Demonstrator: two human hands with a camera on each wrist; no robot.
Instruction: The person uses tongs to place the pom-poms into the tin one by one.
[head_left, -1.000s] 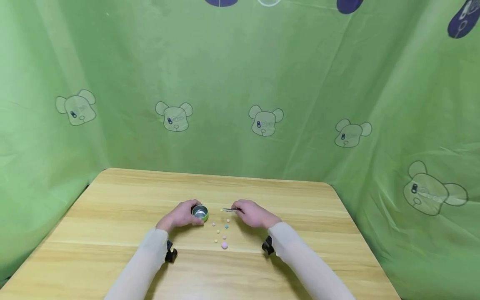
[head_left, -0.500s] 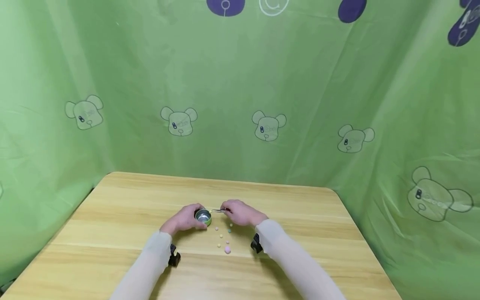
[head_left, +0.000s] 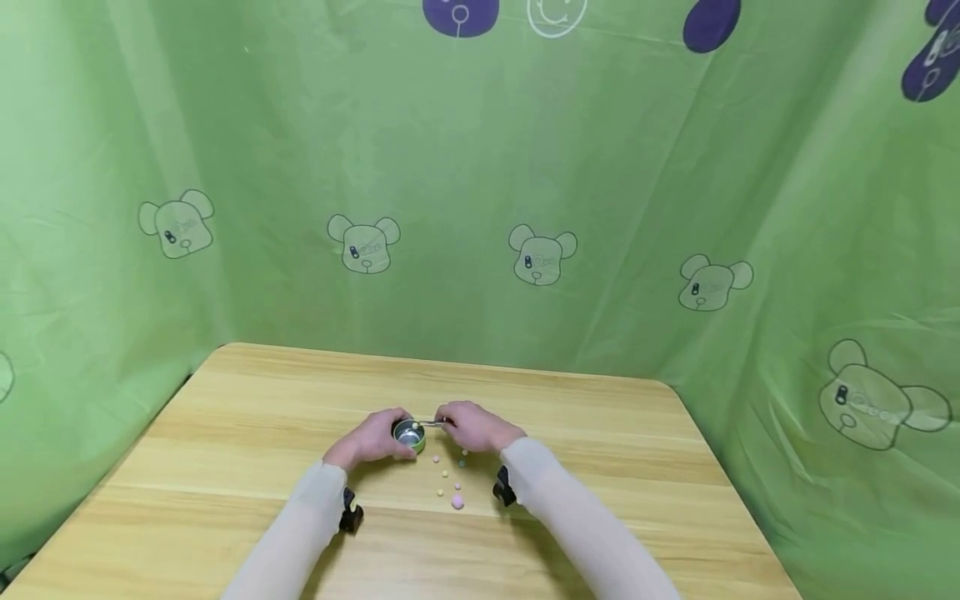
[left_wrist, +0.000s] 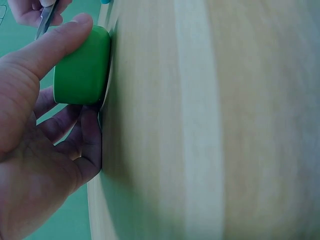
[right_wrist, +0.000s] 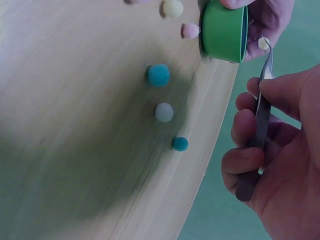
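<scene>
My left hand [head_left: 378, 435] grips a small round green tin [left_wrist: 82, 67], thumb on one side and fingers on the other. The tin stands on the table with its mouth up, silvery inside in the head view. My right hand [head_left: 474, 426] holds tweezers [right_wrist: 261, 125] between thumb and fingers. A pale yellow pom-pom [right_wrist: 264, 43] sits in the bent tips of the tweezers, over the tin's mouth. Near the tin on the table lie a pink pom-pom [right_wrist: 191, 30], a blue pom-pom [right_wrist: 159, 75], a white pom-pom [right_wrist: 164, 112] and a smaller teal pom-pom [right_wrist: 180, 144].
A larger pink pom-pom [head_left: 457, 501] lies nearer the person, with several small ones between it and the tin. The wooden table [head_left: 637, 483] is bordered at the back and sides by a green curtain [head_left: 450, 150] with bear heads.
My right hand has moved left, carrying the tweezers and the yellow pom-pom from beside the tin to over its mouth. My left hand keeps holding the tin. The head view has shifted slightly.
</scene>
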